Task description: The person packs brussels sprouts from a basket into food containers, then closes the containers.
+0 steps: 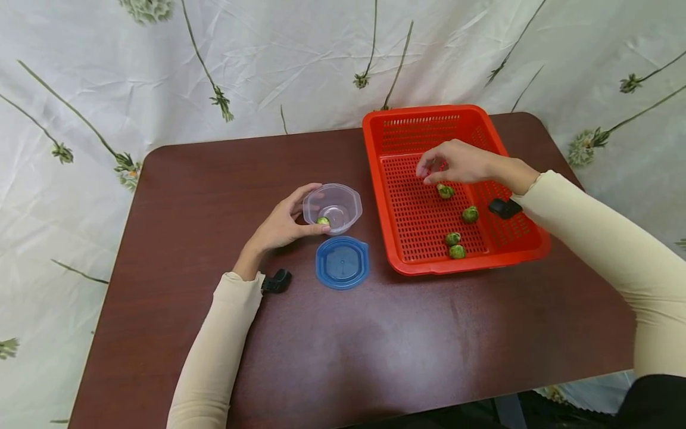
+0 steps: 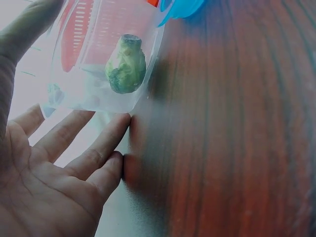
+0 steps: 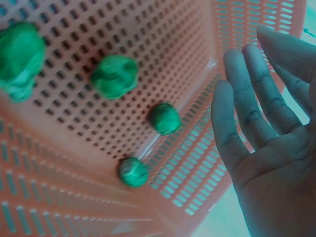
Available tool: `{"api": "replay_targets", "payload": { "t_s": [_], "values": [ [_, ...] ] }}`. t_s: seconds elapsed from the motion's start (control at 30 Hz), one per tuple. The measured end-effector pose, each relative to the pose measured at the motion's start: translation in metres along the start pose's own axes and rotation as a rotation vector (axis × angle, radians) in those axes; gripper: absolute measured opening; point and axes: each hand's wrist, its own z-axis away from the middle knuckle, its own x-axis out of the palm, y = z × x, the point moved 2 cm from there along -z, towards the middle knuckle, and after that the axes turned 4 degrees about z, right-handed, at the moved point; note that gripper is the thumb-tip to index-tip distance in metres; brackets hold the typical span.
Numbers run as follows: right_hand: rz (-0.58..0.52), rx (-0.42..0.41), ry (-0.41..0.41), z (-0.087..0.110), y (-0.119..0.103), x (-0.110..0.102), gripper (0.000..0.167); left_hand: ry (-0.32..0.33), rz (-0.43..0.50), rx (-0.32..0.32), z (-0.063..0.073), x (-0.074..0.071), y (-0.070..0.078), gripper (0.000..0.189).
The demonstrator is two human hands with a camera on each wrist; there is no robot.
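Note:
My left hand (image 1: pixel 283 221) grips a clear plastic container (image 1: pixel 343 202) between thumb and fingers, from its left side. Inside the container lies one Brussels sprout (image 2: pixel 126 64), seen through the wall in the left wrist view. Just in front of it a blue lid (image 1: pixel 342 263) lies flat on the table. Over the red basket (image 1: pixel 421 267) hangs my right hand (image 1: pixel 461 162), its fingers loosely bent with nothing in them. Several Brussels sprouts lie on the basket's floor; the nearest sprout (image 1: pixel 445 191) is just below that hand.
Both basket and container stand on a dark brown table (image 1: pixel 343 345). A white cloth (image 1: pixel 300 53) with printed flowers spreads behind and beside it. Black wrist cameras are strapped at both sleeves.

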Motion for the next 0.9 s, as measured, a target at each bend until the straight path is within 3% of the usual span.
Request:
{"api": "replay_targets", "payload": {
  "t_s": [0.43,0.9],
  "values": [
    [-0.019,0.026,-0.042,0.008,0.018,0.010,0.020,-0.001,0.003,0.006,0.001,0.000,0.001,0.084],
    [-0.015,0.064,-0.158,0.009,0.030,0.012,0.021,0.005,-0.014,-0.001,0.001,0.000,0.002,0.084]
  ]
}}
